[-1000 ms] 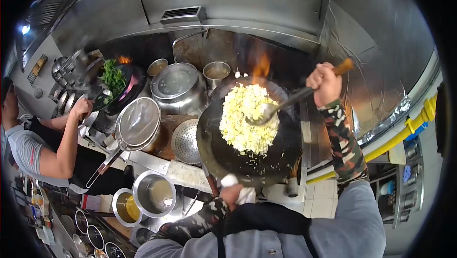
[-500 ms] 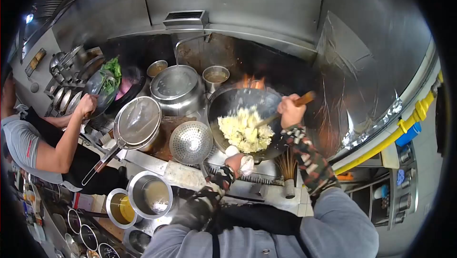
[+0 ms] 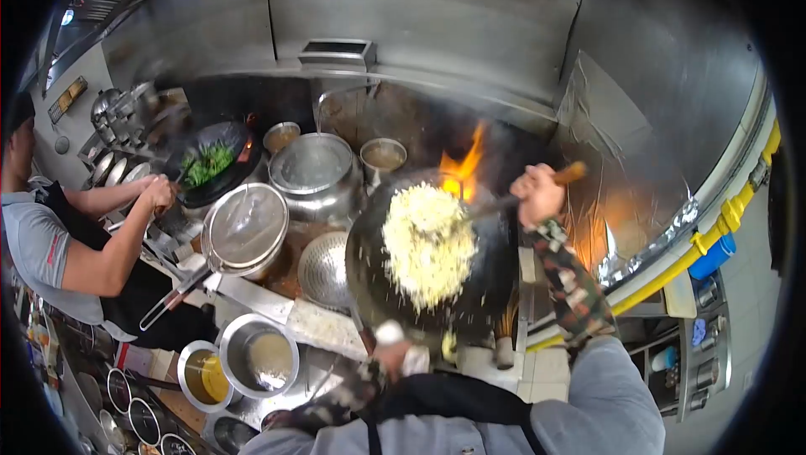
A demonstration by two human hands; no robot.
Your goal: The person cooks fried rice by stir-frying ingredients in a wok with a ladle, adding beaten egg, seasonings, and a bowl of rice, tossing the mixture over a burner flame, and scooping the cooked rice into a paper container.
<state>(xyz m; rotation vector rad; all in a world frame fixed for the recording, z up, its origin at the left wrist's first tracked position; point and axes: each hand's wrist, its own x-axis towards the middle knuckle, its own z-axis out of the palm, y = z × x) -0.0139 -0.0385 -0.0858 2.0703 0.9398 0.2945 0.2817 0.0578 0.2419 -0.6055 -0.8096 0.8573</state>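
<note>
My right hand (image 3: 539,196) is closed round the wooden-ended handle of a ladle (image 3: 491,207), whose bowl is down in pale yellow-white chopped food (image 3: 428,258). The food lies in a large dark wok (image 3: 495,287), tilted toward me. At the wok's near edge, my left hand (image 3: 391,358) is closed on a white cloth (image 3: 416,360); motion blurs it, and the wok's rim beneath is hidden. Orange flame (image 3: 462,168) rises behind the wok. A perforated strainer (image 3: 323,270) rests to the left of the wok.
A co-worker (image 3: 80,245) at the left handles a second wok (image 3: 239,171) with green leaves. Between the woks stand a lidded pot (image 3: 312,174), a mesh strainer (image 3: 245,228) and small pots. Two metal pots (image 3: 259,356) stand lower left; a yellow pipe (image 3: 714,232) runs right.
The wok dropped back toward me after moving away, and the food spread out. The flame grew taller. My left hand came nearer my body. The co-worker's leaves went from a tilted bowl into their wok.
</note>
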